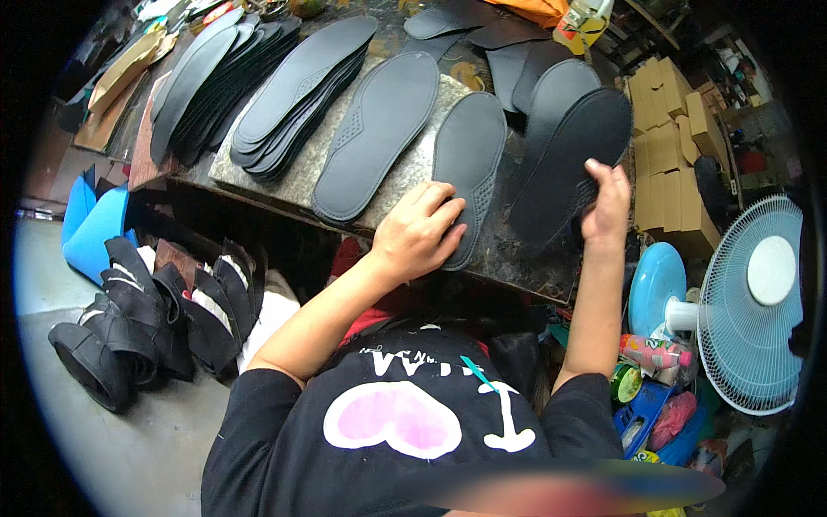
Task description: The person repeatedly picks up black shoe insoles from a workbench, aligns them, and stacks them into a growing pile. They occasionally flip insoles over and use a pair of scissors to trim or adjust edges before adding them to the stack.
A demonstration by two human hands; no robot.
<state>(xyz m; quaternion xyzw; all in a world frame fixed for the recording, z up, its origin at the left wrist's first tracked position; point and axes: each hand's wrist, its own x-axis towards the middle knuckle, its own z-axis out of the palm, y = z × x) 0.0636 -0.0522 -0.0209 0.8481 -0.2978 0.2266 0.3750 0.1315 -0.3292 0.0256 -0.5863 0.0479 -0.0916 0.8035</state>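
Observation:
My left hand [419,226] is closed at the near end of a black insole [469,142], its bent fingers over the insole's left edge. This insole lies on the right part of a speckled stone slab [405,185]. In my right hand [608,205] another black insole [575,159] is held by its right edge, tilted, thumb on top; my other fingers are partly hidden. Left of my left hand, a single insole [377,133] lies flat on the slab. Farther left is a neat stack of insoles [303,82].
A fanned pile of insoles [220,82] lies at far left, and loose insoles [517,65] lie at the back right. Rolled black strips [129,332] sit below the bench at left. A standing fan [751,302] and cardboard boxes [668,164] are on the right.

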